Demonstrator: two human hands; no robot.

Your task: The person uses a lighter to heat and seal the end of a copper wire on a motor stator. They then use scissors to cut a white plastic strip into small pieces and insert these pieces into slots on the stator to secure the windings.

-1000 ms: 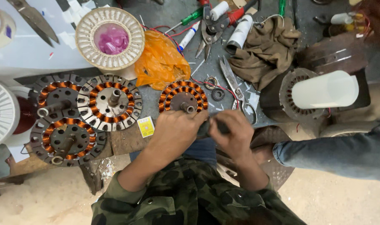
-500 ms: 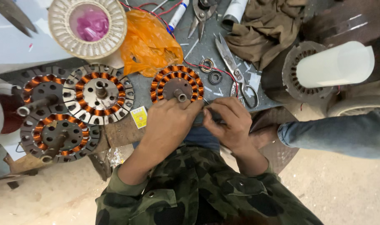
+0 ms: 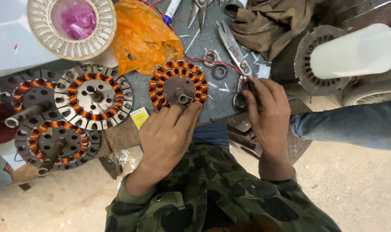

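A small round stator point(image 3: 178, 84) with copper windings and a short centre shaft lies on the grey bench top. My left hand point(image 3: 167, 135) rests at its near edge, fingertips spread on the lower rim. My right hand point(image 3: 267, 112) is to the right of it, with fingers curled over the dark handles of a pair of metal scissors point(image 3: 233, 49). The blades point away from me. Both of my sleeves are camouflage cloth.
Three bigger wound stators point(image 3: 92, 96) sit at the left. An orange plastic bag point(image 3: 146, 38), a white ring holding pink plastic point(image 3: 71, 25), a brown cloth point(image 3: 272, 21) and two bearings point(image 3: 220, 71) lie behind. A white cylinder point(image 3: 354, 49) and another person's denim-clad limb point(image 3: 354, 124) are at the right.
My right hand has left the spot beside my left hand and gone right onto the scissors' handles. My left hand has stayed at the small stator. The camera has drawn closer.
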